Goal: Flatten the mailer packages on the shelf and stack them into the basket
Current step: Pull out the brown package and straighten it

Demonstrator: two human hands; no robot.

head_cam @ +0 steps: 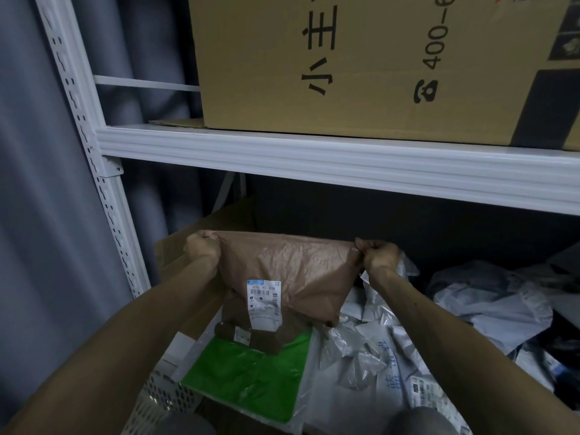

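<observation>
Brown mailer (pixel 292 271) held up off the pile, stretched flat between both hands. Left hand (pixel 202 249) fisted around its top-left corner, right hand (pixel 378 255) pinching the top-right corner, fingers curled. Mailer hangs down from the hands, wrinkled, lower edge folding in toward the right. White shipping label (pixel 263 304) on its face, below and between the hands.

Directly under it: a smaller dark brown mailer (pixel 251 334) lying on a green mailer (pixel 251 372), both in the white perforated basket (pixel 160 400) near the left forearm.

Below and to the right of the right hand: loose heap of grey-white mailers (pixel 376 356) on the shelf, crumpled, overlapping.

Behind the left hand: open brown carton (pixel 175 255), flap up.

Above both hands: white shelf beam (pixel 314 158), large printed cardboard box (pixel 361 67) sitting on it. Slotted white upright (pixel 94 171) left of the left hand, grey curtain (pixel 37 215) beyond.
</observation>
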